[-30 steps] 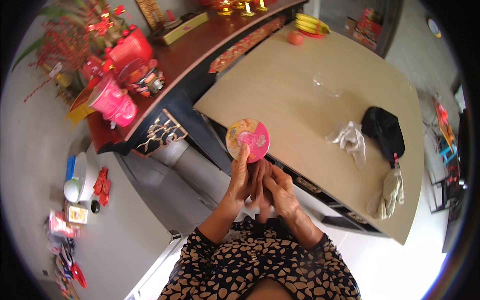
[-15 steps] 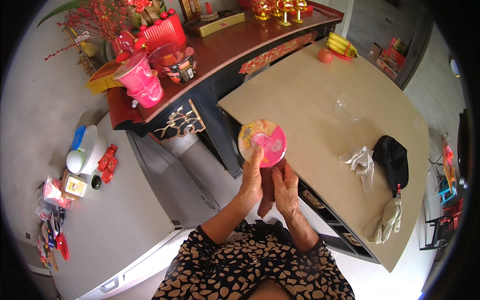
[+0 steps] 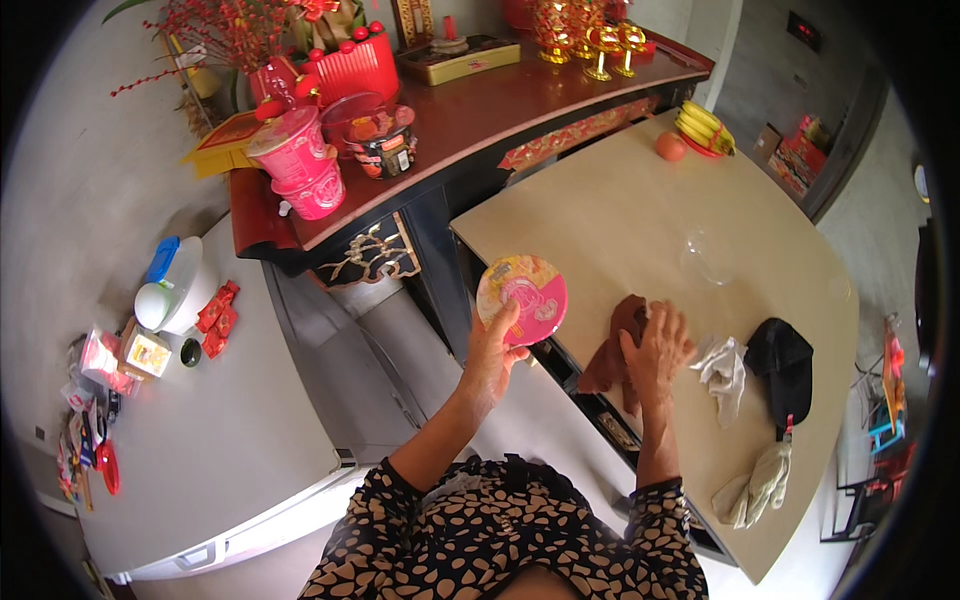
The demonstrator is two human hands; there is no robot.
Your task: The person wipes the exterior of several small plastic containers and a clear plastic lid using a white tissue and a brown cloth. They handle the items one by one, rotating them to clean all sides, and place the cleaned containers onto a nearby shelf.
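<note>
My left hand (image 3: 492, 350) is closed round a pink and yellow instant noodle cup (image 3: 522, 300), thumb across its round lid. The cup is held in the air just off the edge of the beige table (image 3: 590, 240). My right hand (image 3: 660, 350) is over the table with its fingers spread. Beneath and beside it lies a crumpled brown cloth (image 3: 608, 362), partly hanging over the table's edge. The palm hides part of this cloth. To the right of that hand are a white crumpled cloth (image 3: 722, 375) and a black cap (image 3: 782, 365).
A pale glove (image 3: 755, 490) lies near the table's right edge. At its far end are bananas (image 3: 703, 128) and a round fruit (image 3: 670, 147). Pink noodle cups (image 3: 308, 188) are stacked on the red-brown altar table (image 3: 470, 110). A grey-topped surface (image 3: 230, 440) stands at left.
My right hand has moved right with the brown cloth, set it on the table and opened its fingers. My left hand still holds the noodle cup.
</note>
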